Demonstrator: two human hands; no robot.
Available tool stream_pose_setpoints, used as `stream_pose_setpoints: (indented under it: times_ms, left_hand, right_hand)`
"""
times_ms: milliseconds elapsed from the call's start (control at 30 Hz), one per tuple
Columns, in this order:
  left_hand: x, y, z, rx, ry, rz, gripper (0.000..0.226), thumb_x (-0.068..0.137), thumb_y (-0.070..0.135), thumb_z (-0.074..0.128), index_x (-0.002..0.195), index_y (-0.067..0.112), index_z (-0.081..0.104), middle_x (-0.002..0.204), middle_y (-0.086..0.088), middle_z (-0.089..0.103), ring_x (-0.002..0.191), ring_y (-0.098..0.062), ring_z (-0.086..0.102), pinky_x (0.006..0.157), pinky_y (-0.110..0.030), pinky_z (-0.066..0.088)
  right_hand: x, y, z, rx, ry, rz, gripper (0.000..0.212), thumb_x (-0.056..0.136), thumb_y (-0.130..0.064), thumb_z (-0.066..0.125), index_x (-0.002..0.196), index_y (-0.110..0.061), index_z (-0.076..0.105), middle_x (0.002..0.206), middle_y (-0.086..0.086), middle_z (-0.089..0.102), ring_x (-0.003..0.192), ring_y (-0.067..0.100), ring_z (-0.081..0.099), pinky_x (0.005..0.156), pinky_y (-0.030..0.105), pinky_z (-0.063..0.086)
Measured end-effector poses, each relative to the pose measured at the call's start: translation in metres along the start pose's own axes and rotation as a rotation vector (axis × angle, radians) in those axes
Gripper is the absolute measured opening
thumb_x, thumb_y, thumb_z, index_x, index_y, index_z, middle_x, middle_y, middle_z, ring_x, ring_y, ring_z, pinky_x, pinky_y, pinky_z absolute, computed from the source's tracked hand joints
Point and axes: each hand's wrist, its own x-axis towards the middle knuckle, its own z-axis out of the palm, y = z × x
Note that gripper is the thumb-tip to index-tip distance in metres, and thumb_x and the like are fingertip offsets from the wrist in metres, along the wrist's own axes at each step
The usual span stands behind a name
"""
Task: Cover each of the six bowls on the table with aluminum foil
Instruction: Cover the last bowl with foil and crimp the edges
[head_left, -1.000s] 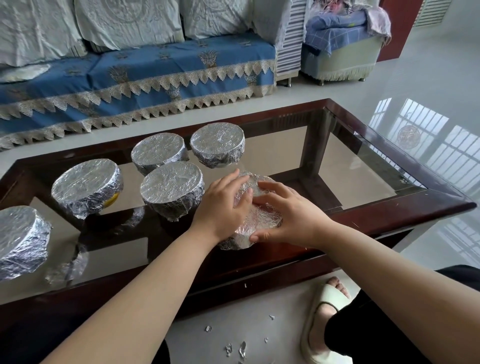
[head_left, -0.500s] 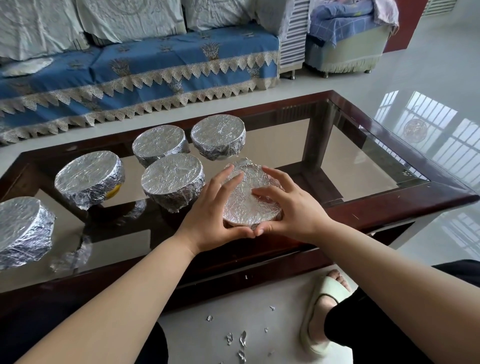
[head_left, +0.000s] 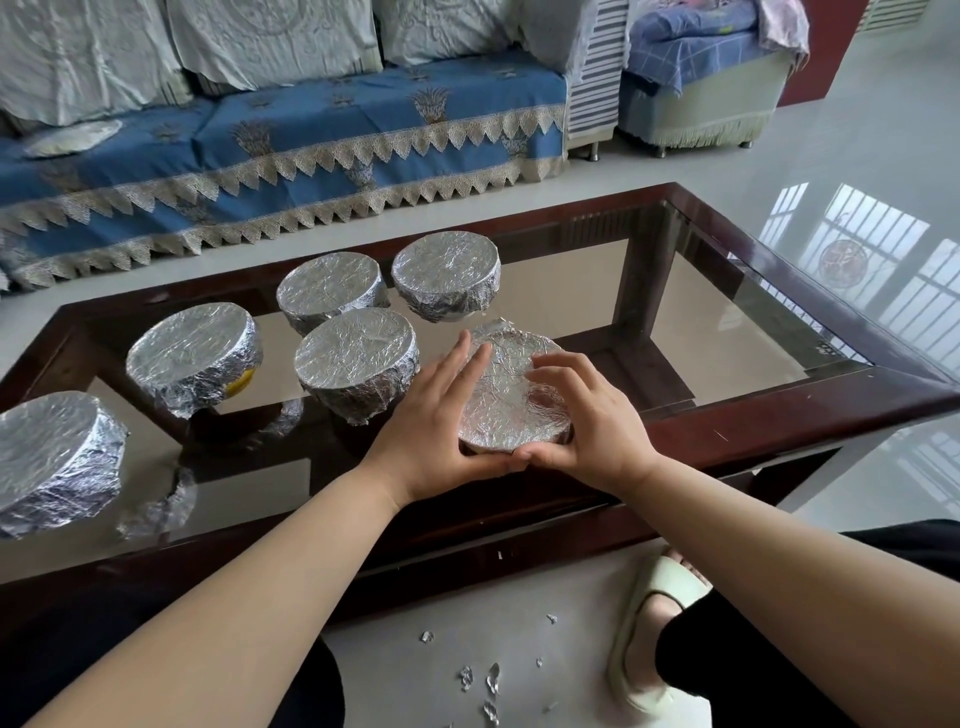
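Six bowls wrapped in aluminum foil stand on the glass-topped table (head_left: 769, 332). The nearest foil-covered bowl (head_left: 511, 395) sits near the table's front edge between my hands. My left hand (head_left: 441, 421) cups its left side with fingers straight along the foil and the thumb under the near rim. My right hand (head_left: 587, 415) curls round its right side, fingers bent over the foil top. The other covered bowls are at the far left (head_left: 52, 457), left (head_left: 195, 358), middle (head_left: 358, 364), back middle (head_left: 330, 288) and back right (head_left: 447, 273).
Foil scraps (head_left: 488, 680) lie on the floor below the table, and a crumpled foil strip (head_left: 161, 509) shows near the left bowls. My slippered foot (head_left: 649, 623) is by the table's front. A blue-covered sofa (head_left: 291, 140) stands behind the table.
Both hands slid from pressing on top of the foil down to the bowl's sides and near rim, so the foil top shows. The view shifted slightly.
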Motion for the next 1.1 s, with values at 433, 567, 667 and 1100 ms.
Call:
stream_pose_setpoints:
  times_ms: [433, 567, 667, 1100]
  left_hand:
    - [0.016, 0.028, -0.046, 0.140, -0.373, -0.165, 0.114, 0.060, 0.094, -0.010, 0.158, 0.036, -0.005, 0.165, 0.010, -0.015, 0.151, -0.014, -0.016, 0.119, -0.058, 0.004]
    - [0.047, 0.035, -0.038, 0.101, -0.180, -0.152, 0.060, 0.103, 0.054, 0.017, 0.158, 0.028, 0.017, 0.166, 0.007, 0.009, 0.152, -0.015, 0.000, 0.122, -0.045, 0.006]
    - [0.062, 0.031, -0.031, 0.033, -0.201, -0.167, 0.051, 0.108, 0.038, 0.025, 0.157, 0.022, 0.024, 0.163, -0.001, 0.024, 0.151, -0.018, 0.013, 0.121, -0.039, 0.012]
    - [0.046, 0.056, -0.020, 0.204, -0.263, -0.181, 0.056, 0.106, 0.035, 0.023, 0.159, 0.030, 0.005, 0.167, 0.007, -0.003, 0.153, -0.015, -0.008, 0.122, -0.040, -0.008]
  right_hand:
    - [0.005, 0.001, -0.018, 0.053, -0.237, 0.096, 0.099, 0.063, -0.087, 0.050, 0.138, -0.024, 0.043, 0.148, -0.001, 0.031, 0.128, 0.017, 0.046, 0.103, 0.031, 0.038]
    - [0.005, 0.000, -0.019, 0.054, -0.248, 0.106, 0.097, 0.064, -0.088, 0.049, 0.136, -0.023, 0.045, 0.146, -0.002, 0.034, 0.128, 0.015, 0.046, 0.106, 0.033, 0.038]
    - [0.006, -0.002, -0.020, 0.054, -0.262, 0.123, 0.094, 0.065, -0.083, 0.053, 0.137, -0.024, 0.044, 0.146, -0.005, 0.034, 0.127, 0.014, 0.045, 0.105, 0.031, 0.035]
    - [0.008, -0.004, -0.021, 0.093, -0.298, 0.154, 0.093, 0.063, -0.084, 0.054, 0.137, -0.028, 0.044, 0.147, -0.007, 0.030, 0.132, 0.010, 0.038, 0.111, 0.036, 0.033]
